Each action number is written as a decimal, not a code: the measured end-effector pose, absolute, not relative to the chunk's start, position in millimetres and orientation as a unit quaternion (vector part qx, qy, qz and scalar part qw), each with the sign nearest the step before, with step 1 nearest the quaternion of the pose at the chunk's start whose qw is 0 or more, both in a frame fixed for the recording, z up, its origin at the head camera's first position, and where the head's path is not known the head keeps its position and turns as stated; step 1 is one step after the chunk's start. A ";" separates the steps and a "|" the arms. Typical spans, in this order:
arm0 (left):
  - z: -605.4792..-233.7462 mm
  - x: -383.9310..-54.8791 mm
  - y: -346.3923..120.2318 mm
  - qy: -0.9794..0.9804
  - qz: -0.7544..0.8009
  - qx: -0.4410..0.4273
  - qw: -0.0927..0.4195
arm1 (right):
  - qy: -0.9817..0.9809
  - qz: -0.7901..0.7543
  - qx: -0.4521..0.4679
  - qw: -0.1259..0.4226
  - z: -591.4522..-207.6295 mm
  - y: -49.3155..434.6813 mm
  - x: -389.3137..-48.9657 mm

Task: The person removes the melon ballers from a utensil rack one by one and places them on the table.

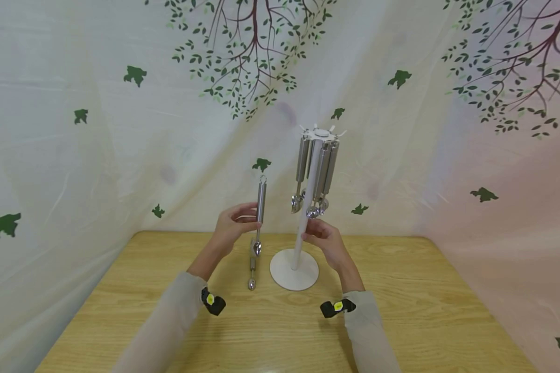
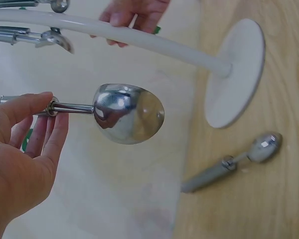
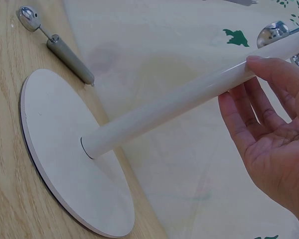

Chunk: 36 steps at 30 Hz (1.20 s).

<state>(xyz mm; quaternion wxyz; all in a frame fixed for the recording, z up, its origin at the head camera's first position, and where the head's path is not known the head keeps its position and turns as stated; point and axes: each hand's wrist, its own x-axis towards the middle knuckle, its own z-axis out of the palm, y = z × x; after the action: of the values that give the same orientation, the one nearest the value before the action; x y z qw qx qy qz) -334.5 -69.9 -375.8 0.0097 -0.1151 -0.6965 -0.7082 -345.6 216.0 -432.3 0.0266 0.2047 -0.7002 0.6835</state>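
We count one white stand (image 1: 283,273), at least four hanging utensils (image 1: 325,168) and one scoop lying on the surface (image 1: 410,311). Beside the stand, the left hand (image 1: 235,227) pinches one upright steel scoop (image 1: 261,199), bowl down, ring up; the right hand's (image 1: 326,238) fingers pinch the pole (image 3: 174,103).

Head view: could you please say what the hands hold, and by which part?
Left hand: a scoop, by its lower handle; right hand: the stand, by its pole.
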 end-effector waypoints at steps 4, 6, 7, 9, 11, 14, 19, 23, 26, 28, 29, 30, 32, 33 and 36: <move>-391.1 -335.1 -79.2 -0.697 -0.710 -0.096 -0.002 | -0.698 0.684 0.210 0.026 -433.0 216.3 -346.2; -398.2 -335.1 -83.6 -0.698 -0.710 -0.090 -0.005 | -0.698 0.684 0.210 0.026 -432.6 216.2 -345.7; -401.6 -335.0 -85.8 -0.699 -0.710 -0.088 -0.007 | -0.699 0.684 0.209 0.025 -432.5 216.1 -345.6; -407.3 -333.9 -89.8 -0.704 -0.705 -0.085 -0.009 | -0.700 0.683 0.207 0.026 -432.0 216.1 -345.2; -413.1 -333.2 -93.8 -0.706 -0.704 -0.082 -0.012 | -0.701 0.683 0.205 0.026 -431.2 215.8 -344.7; -420.8 -331.5 -99.5 -0.711 -0.699 -0.074 -0.019 | -0.702 0.683 0.201 0.025 -431.3 215.8 -345.1; -431.3 -329.7 -106.8 -0.719 -0.691 -0.069 -0.031 | -0.704 0.683 0.195 0.022 -431.3 215.6 -345.3; -438.3 -328.5 -109.6 -0.725 -0.684 -0.069 -0.037 | -0.704 0.683 0.194 0.020 -431.6 215.6 -345.4; -443.1 -327.3 -111.6 -0.732 -0.677 -0.061 -0.037 | -0.703 0.683 0.195 0.019 -431.9 215.5 -345.3; -445.7 -326.1 -113.1 -0.736 -0.674 -0.056 -0.037 | -0.703 0.683 0.196 0.019 -431.9 215.2 -344.9; -446.6 -325.3 -113.7 -0.737 -0.673 -0.052 -0.037 | -0.702 0.683 0.199 0.019 -432.1 215.2 -345.0; -447.9 -324.7 -114.4 -0.737 -0.673 -0.052 -0.037 | -0.702 0.684 0.200 0.019 -432.0 215.1 -344.7; -450.5 -324.0 -115.8 -0.737 -0.673 -0.047 -0.038 | -0.700 0.684 0.203 0.019 -432.1 215.2 -344.5; -452.1 -324.1 -116.4 -0.738 -0.672 -0.044 -0.039 | -0.701 0.684 0.204 0.020 -432.1 215.3 -344.4; -457.1 -325.3 -118.0 -0.740 -0.671 -0.030 -0.044 | -0.701 0.683 0.203 0.019 -432.3 215.7 -344.1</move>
<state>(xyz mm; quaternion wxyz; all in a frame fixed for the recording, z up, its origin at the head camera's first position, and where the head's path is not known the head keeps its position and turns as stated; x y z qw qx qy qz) -325.3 -118.0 -457.1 -0.0443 -0.0301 -0.7400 -0.6705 -344.1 215.7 -432.3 0.0195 0.2034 -0.7012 0.6831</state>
